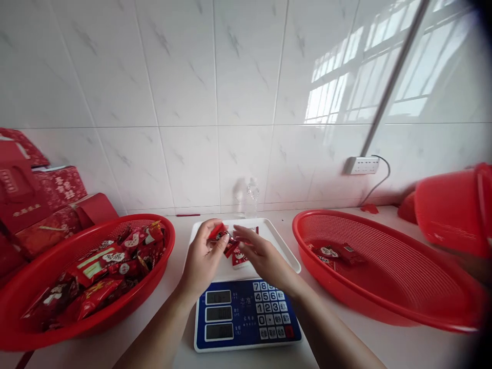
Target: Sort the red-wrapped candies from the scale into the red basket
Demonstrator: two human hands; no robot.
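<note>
My left hand (203,259) is over the white tray (280,241) of a blue digital scale (246,318), fingers pinched on a small red candy packet (217,231). My right hand (261,256) reaches in from the right, its fingers curled and meeting the left hand at the same packets. A few more red packets (238,258) lie on the tray under both hands.
A red basket (23,287) at the left holds several red snack packets. A larger red basket (384,271) at the right holds a few. Red gift boxes (38,200) stack at far left. A clear bottle (251,197), a wall socket (362,165) and a red bucket (453,210) stand behind.
</note>
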